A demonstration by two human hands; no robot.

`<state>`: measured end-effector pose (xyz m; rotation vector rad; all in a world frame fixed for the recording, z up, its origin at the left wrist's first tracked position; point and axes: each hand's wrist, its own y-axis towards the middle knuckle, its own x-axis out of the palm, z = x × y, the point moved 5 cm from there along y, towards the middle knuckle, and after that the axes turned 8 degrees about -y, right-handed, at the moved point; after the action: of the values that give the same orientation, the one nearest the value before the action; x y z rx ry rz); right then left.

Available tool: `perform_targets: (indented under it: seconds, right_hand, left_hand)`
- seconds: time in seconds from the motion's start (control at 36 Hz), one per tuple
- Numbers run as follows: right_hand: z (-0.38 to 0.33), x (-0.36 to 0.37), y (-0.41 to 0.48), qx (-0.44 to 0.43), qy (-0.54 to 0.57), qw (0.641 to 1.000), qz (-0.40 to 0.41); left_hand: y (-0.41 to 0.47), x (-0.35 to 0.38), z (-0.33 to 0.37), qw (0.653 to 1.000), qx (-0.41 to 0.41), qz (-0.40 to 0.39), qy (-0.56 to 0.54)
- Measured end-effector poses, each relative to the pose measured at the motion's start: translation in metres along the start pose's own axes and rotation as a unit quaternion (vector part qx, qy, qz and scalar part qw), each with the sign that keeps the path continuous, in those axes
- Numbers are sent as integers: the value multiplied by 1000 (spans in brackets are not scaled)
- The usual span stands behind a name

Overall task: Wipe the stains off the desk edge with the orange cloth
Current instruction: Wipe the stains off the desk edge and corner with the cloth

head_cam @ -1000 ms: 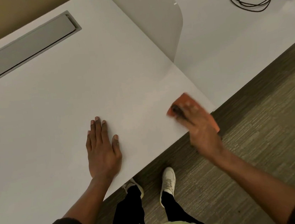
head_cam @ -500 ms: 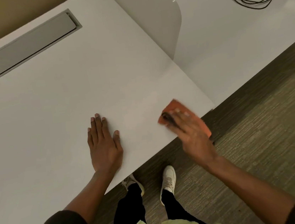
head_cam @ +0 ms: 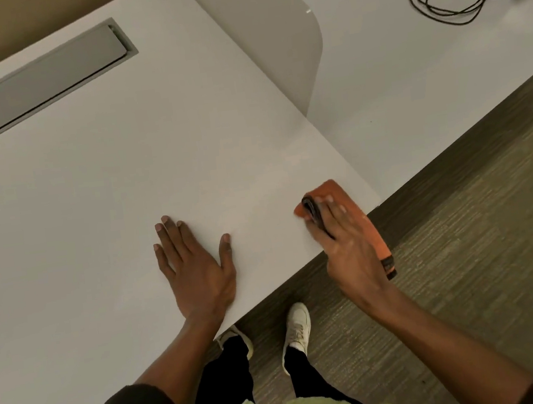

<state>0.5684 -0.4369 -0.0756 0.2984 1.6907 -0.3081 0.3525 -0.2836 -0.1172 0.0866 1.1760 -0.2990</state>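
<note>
Orange cloth (head_cam: 342, 199) folded, dark-trimmed, draped over surface (head_cam: 122, 186) edge; our right hand (head_cam: 347, 245) presses it, shifted rightward. Left hand (head_cam: 196, 271) spread flat.

Left hand (head_cam: 196, 271) lies flat, palm down, fingers spread, arm stretched forward. Right hand (head_cam: 347, 245) presses palm down with fingers extended and close together, forearm angling in from the right.

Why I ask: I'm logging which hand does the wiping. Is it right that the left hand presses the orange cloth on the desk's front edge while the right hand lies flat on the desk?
Not quite: the hands are swapped. In the head view the right hand presses the orange cloth on the front edge of the desk, while the left hand lies flat on the desk.
</note>
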Motion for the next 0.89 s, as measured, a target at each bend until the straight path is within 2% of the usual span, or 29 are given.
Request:
perform_targets:
  seconds: [0.14, 0.22, 0.5, 0.58, 0.75, 0.81, 0.89]
  right_hand:
    - [15, -6, 68, 41, -3, 999, -10]
    - [15, -5, 79, 46, -20, 998, -28]
    - [-4, -11, -10, 16, -8, 999, -48]
    - [6, -13, 25, 15, -1, 1000, -19]
    - [19, -11, 120, 82, 48, 995, -2]
    - [7, -8, 116, 65, 57, 996, 11]
    - [-26, 0, 75, -27, 78, 996, 31]
  left_hand:
    - [-2, -2, -3, 1000, -2, 6, 7]
    - [-1, -4, 1, 1000, 1, 7, 6]
    - [-1, -1, 2, 1000, 1, 11, 14]
    - [-3, -1, 2, 1000, -1, 11, 24]
    - [-3, -2, 2, 1000, -2, 5, 27]
    - [-4, -2, 3, 1000, -2, 5, 25]
    - [-3, -2, 4, 1000, 1, 10, 23]
